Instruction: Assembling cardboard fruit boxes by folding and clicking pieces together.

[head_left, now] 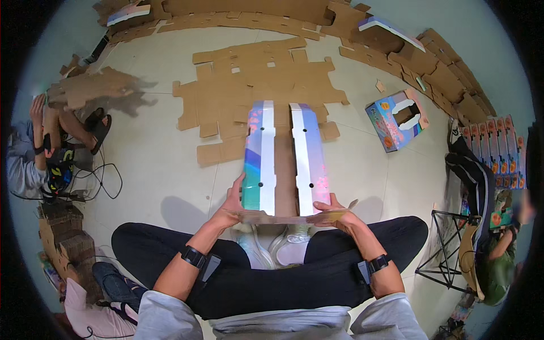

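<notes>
I sit cross-legged on a pale tiled floor and hold a flat, unfolded carton blank out in front of my knees. Its inner face is brown cardboard, with two shiny iridescent side panels folded up along its length. My left hand grips the near left corner, thumb against the left panel. My right hand pinches the near right edge. Both wrists wear black bands.
Flat brown cardboard blanks lie on the floor beyond the carton, with more stacked along the far wall. A folded colourful box lies at right. Other people sit at the left and right edges. A black wire stand stands at right.
</notes>
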Tool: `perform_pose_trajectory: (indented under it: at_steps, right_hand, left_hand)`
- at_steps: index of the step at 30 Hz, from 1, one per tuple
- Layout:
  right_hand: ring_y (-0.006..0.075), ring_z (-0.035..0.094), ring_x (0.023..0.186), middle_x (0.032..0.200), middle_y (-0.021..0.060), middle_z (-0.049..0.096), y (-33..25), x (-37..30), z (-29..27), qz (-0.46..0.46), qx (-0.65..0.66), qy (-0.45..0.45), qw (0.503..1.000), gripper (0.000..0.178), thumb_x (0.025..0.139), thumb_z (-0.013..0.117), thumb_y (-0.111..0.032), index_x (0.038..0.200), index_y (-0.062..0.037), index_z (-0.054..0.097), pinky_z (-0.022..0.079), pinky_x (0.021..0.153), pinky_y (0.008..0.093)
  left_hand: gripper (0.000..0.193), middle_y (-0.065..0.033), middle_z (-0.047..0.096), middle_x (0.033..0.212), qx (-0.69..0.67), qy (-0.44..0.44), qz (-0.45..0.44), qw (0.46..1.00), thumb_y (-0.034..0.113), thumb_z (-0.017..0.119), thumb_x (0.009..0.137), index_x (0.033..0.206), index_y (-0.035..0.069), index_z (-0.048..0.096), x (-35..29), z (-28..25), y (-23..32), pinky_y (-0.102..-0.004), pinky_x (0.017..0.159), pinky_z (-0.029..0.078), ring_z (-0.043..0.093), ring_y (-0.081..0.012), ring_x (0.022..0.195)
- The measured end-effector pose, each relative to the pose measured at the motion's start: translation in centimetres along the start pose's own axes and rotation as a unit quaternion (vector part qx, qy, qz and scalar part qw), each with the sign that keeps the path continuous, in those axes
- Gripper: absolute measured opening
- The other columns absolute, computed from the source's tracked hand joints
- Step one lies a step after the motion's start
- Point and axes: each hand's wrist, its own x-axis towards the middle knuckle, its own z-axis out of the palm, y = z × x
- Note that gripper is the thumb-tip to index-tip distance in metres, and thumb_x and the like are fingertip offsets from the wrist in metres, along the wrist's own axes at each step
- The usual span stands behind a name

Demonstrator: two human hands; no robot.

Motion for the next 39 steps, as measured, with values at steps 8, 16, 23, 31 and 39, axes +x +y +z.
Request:
perform_pose_trajectory:
  at_steps: [8, 16, 23, 31, 39]
  right_hand:
    - [0.0264, 0.068, 0.12, 0.137, 0.0176, 0.063, 2.4, 2.8, 0.8, -0.026, -0.147, 0.074, 0.986, 0.077, 0.092, 0.081, -0.027, 0.15, 0.0089, 0.046, 0.054, 0.108, 0.0397]
    - [0.0287, 0.067, 0.119, 0.135, 0.0104, 0.057, -1.1, 1.4, 0.1, 0.02, 0.01, 0.057, 0.998, 0.077, 0.094, 0.081, -0.035, 0.154, -0.0132, 0.037, 0.065, 0.091, 0.05]
    - [0.027, 0.053, 0.146, 0.162, 0.0125, 0.047, 3.9, 4.3, 0.6, -0.016, -0.074, 0.009, 0.997, 0.07, 0.107, 0.061, -0.045, 0.163, -0.0092, 0.041, 0.057, 0.105, 0.0473]
    - [0.0275, 0.076, 0.106, 0.123, 0.0133, 0.076, 5.9, 5.8, -1.9, 0.018, -0.023, 0.233, 0.972, 0.068, 0.115, 0.034, -0.054, 0.136, 0.0021, 0.066, 0.061, 0.095, 0.0433]
    - [0.0262, 0.063, 0.131, 0.144, 0.0155, 0.062, 4.2, 2.6, -1.8, -0.06, 0.093, 0.188, 0.976, 0.046, 0.114, 0.044, -0.031, 0.146, 0.0001, 0.055, 0.052, 0.108, 0.0424]
  left_hand:
    - [0.097, -0.0224, 0.055, 0.149, 0.127, -0.032, -0.005, 0.991, 0.02, 0.088, 0.087, 0.166, 0.011, 0.033, -2.0, 1.3, -0.9, -0.0484, 0.112, 0.05, 0.061, -0.0387, 0.123]
    - [0.067, -0.0199, 0.041, 0.17, 0.066, 0.01, 0.121, 0.99, 0.008, 0.082, 0.093, 0.156, 0.013, 0.058, -3.3, 0.4, 3.6, -0.0479, 0.13, 0.034, 0.029, -0.0345, 0.163]
    - [0.044, -0.0123, 0.065, 0.121, -0.094, 0.158, -0.068, 0.981, 0.02, 0.078, 0.102, 0.137, 0.0, 0.061, -0.8, -1.0, -0.1, -0.0355, 0.1, 0.056, 0.07, -0.0233, 0.119]
    - [0.059, -0.0215, 0.072, 0.125, -0.017, 0.059, -0.103, 0.993, 0.019, 0.077, 0.099, 0.149, 0.001, 0.051, -1.7, 1.0, -0.1, -0.0378, 0.09, 0.062, 0.079, -0.0281, 0.099]
    - [0.046, -0.0244, 0.077, 0.112, 0.185, 0.005, -0.017, 0.983, 0.028, 0.068, 0.098, 0.135, 0.0, 0.065, -2.1, 2.3, 1.9, -0.0464, 0.095, 0.058, 0.074, -0.0418, 0.107]
